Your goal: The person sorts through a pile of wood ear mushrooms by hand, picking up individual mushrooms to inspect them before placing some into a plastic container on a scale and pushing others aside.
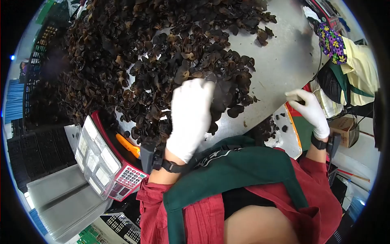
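A large heap of dark brown, wet-looking, ear-shaped pieces (150,61) covers much of the metal table (280,61). My left hand (191,116), in a white glove, lies over the near part of the heap, its fingertips against the pieces; whether it grips any is hidden. My right hand (308,107), also gloved in white, hovers to the right beyond the table's near edge, its fingers curled but apart, with nothing in them. Below it is a white tray (290,138) with an orange rim and a few dark bits.
A red scale (130,179) with keypad and a metal plate (69,199) stands at the lower left, beside an orange-handled tool (128,145). Black crates (36,146) are at the far left. At the right are another person in a flowered sleeve (332,44) and a cardboard box (344,131).
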